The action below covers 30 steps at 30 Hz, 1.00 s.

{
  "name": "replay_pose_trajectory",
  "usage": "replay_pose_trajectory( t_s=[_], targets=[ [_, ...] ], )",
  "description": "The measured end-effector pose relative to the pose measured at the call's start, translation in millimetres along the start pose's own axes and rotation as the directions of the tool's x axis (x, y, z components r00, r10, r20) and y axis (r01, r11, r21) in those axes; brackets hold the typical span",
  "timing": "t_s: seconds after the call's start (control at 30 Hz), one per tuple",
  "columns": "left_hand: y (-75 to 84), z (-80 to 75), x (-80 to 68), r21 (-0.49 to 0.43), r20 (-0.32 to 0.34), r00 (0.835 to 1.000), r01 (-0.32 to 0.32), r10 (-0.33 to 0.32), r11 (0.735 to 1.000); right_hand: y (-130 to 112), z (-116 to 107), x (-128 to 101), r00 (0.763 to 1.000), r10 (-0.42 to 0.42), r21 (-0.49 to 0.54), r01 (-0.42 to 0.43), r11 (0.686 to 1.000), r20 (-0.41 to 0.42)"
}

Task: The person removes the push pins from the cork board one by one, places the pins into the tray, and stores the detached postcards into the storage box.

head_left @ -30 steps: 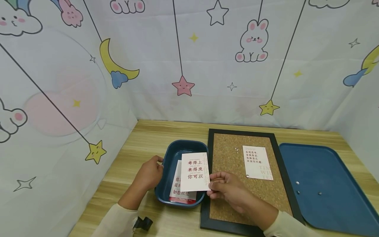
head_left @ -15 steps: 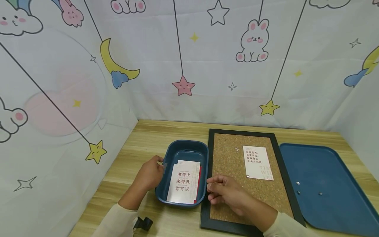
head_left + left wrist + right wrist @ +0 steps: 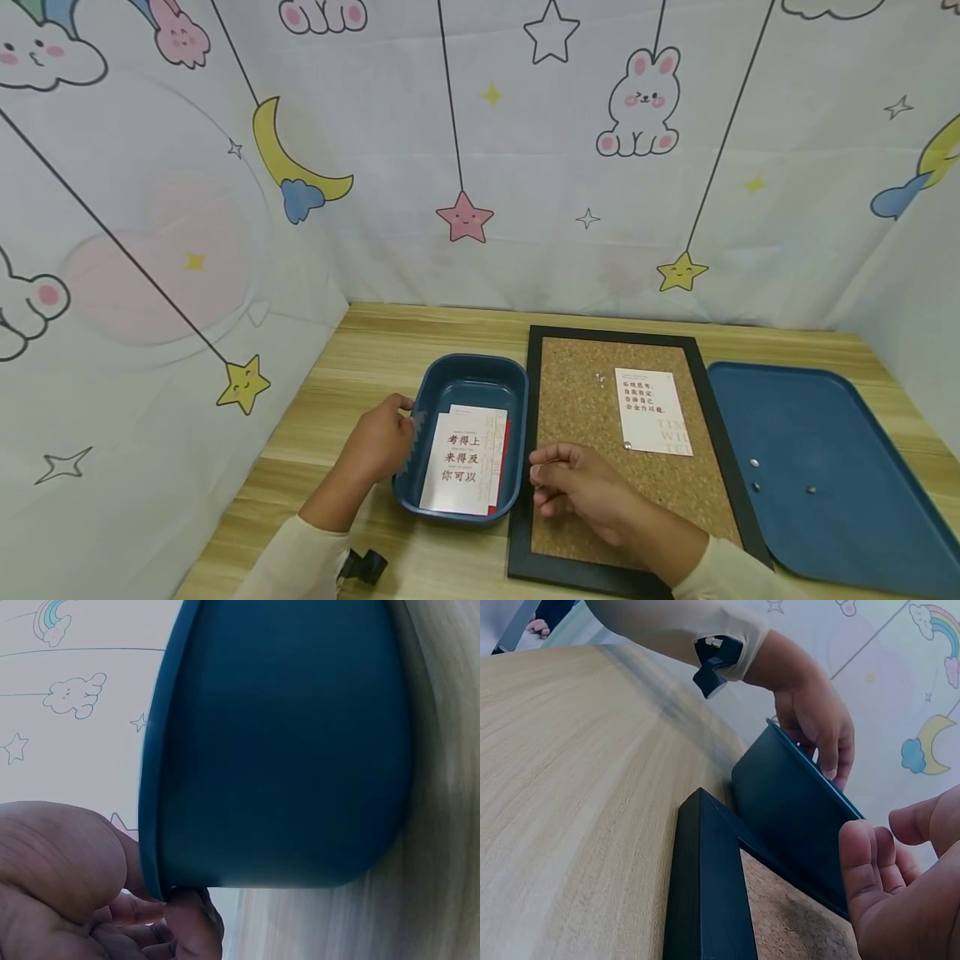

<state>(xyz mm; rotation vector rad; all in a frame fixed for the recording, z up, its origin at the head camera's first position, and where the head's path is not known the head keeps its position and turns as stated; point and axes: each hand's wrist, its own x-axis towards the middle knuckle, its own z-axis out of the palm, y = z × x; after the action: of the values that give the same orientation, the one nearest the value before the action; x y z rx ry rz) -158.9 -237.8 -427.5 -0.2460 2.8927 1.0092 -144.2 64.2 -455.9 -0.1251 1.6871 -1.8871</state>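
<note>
My left hand (image 3: 384,437) grips the left rim of a deep blue bin (image 3: 482,390), thumb and fingers pinching the edge in the left wrist view. Inside it lies a small stack of white cards (image 3: 459,467) printed with red characters, a red edge showing beneath. My right hand (image 3: 581,483) hovers over the left side of a black-framed corkboard (image 3: 573,400), beside the bin's right rim. Its fingers are loosely bent with nothing between them. Another white card (image 3: 652,412) lies on the corkboard, with a shiny pin (image 3: 627,446) at its lower left corner.
Right of the corkboard is a flat blue tray (image 3: 840,442) bearing a few small pushpins (image 3: 754,462). More small clear pins (image 3: 600,379) show on the cork's upper left. A patterned white cloth (image 3: 525,275) closes off the back and sides of the wooden table (image 3: 390,342).
The card that my right hand held over the bin has been let go and now lies on top of the others inside. The left hand has stayed on the rim.
</note>
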Motion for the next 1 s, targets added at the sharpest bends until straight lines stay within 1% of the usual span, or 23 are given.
replay_pose_trajectory(
  t_s=[0.3,0.47,0.57,0.83,1.0],
  targets=[
    [0.8,1.0,1.2,-0.007,0.000,1.000,0.020,-0.020,1.000,-1.6,-6.9,-2.2,1.000,-0.007,-0.028,0.007,1.000,-0.013],
    [0.5,0.5,2.0,-0.019,-0.001,1.000,0.018,-0.018,1.000,-3.3,-12.6,-3.7,1.000,-0.006,-0.041,0.005,0.999,-0.016],
    [0.4,-0.7,2.6,-0.014,-0.012,1.000,0.010,-0.010,1.000,-4.3,-16.2,-4.2,1.000,-0.006,-0.048,0.005,0.999,-0.026],
    [3.0,-4.2,0.2,0.072,-0.069,0.998,-0.010,0.015,0.997,-6.4,-26.1,-6.8,0.999,-0.003,-0.067,0.001,0.998,-0.044],
    [7.4,-3.7,-4.0,0.148,-0.121,0.992,-0.026,0.044,0.989,-7.1,-33.7,-8.8,0.999,-0.006,-0.073,0.003,0.997,-0.046]
  ],
)
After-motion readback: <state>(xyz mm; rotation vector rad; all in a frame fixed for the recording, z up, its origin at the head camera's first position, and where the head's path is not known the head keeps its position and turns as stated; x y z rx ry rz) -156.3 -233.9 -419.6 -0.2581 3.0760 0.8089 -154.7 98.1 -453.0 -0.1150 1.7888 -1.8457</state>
